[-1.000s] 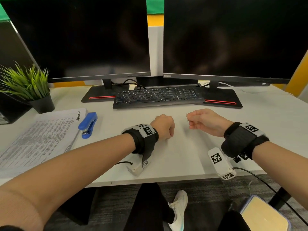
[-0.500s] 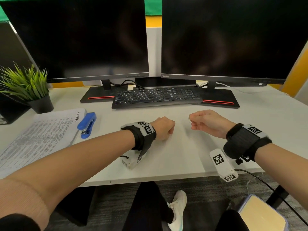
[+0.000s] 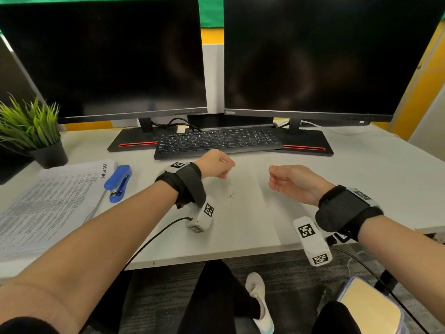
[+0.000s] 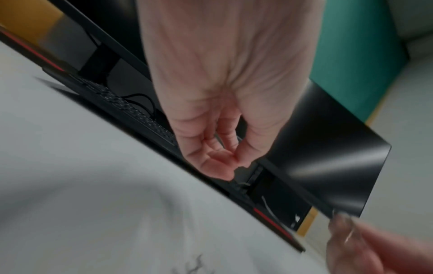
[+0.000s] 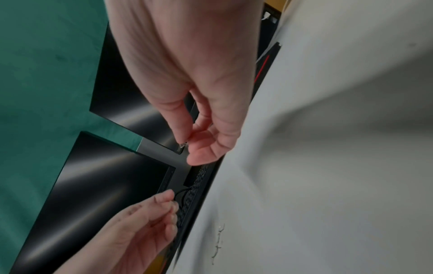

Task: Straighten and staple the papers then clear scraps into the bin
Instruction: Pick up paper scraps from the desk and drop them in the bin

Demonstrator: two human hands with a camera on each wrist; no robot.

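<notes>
The stack of printed papers point(image 3: 48, 201) lies at the desk's left with the blue stapler point(image 3: 119, 182) beside its right edge. Bent loose staples point(image 3: 232, 195) lie on the white desk point(image 3: 240, 225) between my hands, also seen as staples point(image 5: 218, 241) in the right wrist view. My left hand point(image 3: 216, 165) hovers near the keyboard, fingertips pinched together point(image 4: 232, 157), and a thin silver staple shows at its thumb. My right hand point(image 3: 277, 177) is raised to the right and pinches a small staple point(image 5: 182, 145) between thumb and forefinger.
A black keyboard point(image 3: 216, 141) and two dark monitors point(image 3: 313, 56) stand at the back. A potted green plant point(image 3: 31, 131) is at the far left. On the floor at lower right stands a bin point(image 3: 370, 307) with a pale yellow inside. My legs are under the desk.
My left hand has lifted off the desk and moved toward the keyboard, uncovering the loose staples. The right hand has stayed nearly in place.
</notes>
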